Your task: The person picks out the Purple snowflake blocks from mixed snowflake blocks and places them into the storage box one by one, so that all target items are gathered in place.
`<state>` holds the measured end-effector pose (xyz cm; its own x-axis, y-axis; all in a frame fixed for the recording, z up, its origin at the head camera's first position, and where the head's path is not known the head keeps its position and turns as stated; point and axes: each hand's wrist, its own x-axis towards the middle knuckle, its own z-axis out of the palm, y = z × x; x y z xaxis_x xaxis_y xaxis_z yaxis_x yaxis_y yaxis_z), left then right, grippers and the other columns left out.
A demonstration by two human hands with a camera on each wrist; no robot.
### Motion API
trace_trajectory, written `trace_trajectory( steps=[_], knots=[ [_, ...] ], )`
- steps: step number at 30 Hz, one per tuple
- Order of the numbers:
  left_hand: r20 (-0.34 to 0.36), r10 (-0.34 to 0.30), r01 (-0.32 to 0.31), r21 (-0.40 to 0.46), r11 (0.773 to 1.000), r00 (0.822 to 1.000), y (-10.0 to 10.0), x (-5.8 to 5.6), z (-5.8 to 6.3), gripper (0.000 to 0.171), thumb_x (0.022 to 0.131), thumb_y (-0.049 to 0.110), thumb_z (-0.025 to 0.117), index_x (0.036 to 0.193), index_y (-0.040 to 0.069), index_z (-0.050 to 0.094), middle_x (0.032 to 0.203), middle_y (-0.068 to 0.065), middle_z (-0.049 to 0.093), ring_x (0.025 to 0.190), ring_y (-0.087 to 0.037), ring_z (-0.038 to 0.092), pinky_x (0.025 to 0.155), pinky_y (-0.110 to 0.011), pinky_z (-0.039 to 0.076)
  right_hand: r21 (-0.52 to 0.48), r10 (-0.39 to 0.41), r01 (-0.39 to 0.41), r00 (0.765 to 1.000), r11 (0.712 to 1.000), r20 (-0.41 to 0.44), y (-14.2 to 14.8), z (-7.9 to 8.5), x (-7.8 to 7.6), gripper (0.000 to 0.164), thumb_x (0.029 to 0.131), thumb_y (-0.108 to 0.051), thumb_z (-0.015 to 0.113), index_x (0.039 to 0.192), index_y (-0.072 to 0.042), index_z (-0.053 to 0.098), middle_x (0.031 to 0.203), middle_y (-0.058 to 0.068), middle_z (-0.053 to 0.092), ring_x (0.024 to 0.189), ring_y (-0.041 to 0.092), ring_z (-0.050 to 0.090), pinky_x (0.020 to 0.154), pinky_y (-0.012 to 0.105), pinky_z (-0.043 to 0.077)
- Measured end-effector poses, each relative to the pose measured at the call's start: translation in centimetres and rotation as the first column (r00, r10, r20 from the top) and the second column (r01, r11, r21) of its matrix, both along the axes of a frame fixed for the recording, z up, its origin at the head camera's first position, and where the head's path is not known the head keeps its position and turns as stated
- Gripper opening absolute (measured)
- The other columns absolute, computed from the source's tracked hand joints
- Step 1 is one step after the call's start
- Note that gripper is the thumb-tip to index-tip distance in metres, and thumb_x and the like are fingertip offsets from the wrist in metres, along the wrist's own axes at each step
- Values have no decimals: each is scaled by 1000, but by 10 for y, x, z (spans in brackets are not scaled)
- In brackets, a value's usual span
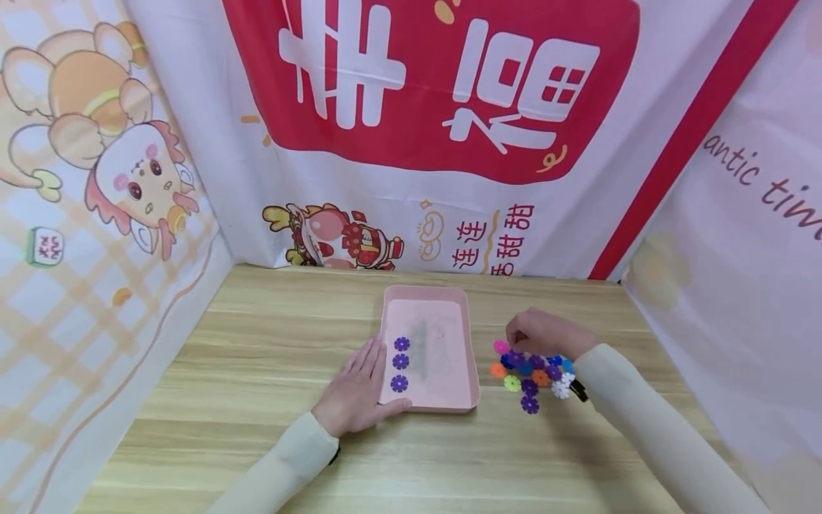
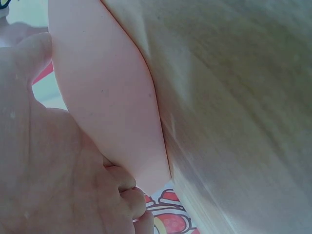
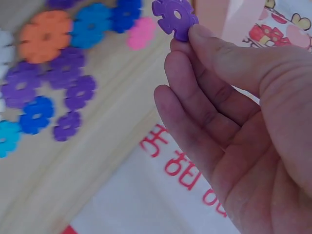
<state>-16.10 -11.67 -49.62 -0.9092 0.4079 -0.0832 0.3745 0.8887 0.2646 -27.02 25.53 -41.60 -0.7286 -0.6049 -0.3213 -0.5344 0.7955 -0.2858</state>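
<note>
In the head view my left hand rests against the near left corner of a pink tray, fingers extended along its left side and thumb by the front edge. The left wrist view shows that palm and those fingers close against the tray's outer wall. Three purple flower-shaped discs lie in a column along the tray's left side. Thumb and forefinger of my right hand pinch a purple notched flower disc. In the head view this right hand hovers over the far side of a disc pile.
The pile holds several loose discs on the wooden table, among them an orange disc, a pink disc, a yellow-green disc and a white disc. Printed cloth hangs behind the table and at both sides.
</note>
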Motion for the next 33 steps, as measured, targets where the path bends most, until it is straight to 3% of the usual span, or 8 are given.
trace_trajectory(
  steps=[14, 24, 33],
  knots=[
    [-9, -3, 3, 3, 1000, 1000, 0, 2, 0, 109, 98, 73, 53, 165, -8, 21, 175, -26, 16, 164, -41, 17, 135, -54, 22, 30, 9, -8, 1000, 1000, -17, -70, 11, -35, 14, 102, -12, 70, 90, -17, 74, 86, 0, 73, 76, 12, 63, 75, 28, 58],
    [-2, -6, 6, -5, 1000, 1000, -1, 1, 0, 110, 98, 75, 51, 165, -6, 20, 176, -25, 14, 165, -40, 15, 135, -53, 21, -24, 23, -25, 998, 999, -53, -123, 5, -48, 11, 101, -12, 71, 94, -17, 76, 88, -2, 74, 80, 12, 66, 79, 29, 60],
    [1, -9, 9, -8, 1000, 1000, -2, 3, 0, 110, 99, 76, 50, 165, -6, 20, 176, -25, 14, 165, -40, 16, 135, -53, 21, -87, -16, 14, 1000, 996, -23, -164, -16, -65, 13, 105, -14, 66, 96, -16, 76, 94, 0, 75, 86, 13, 66, 81, 29, 59]
  ],
)
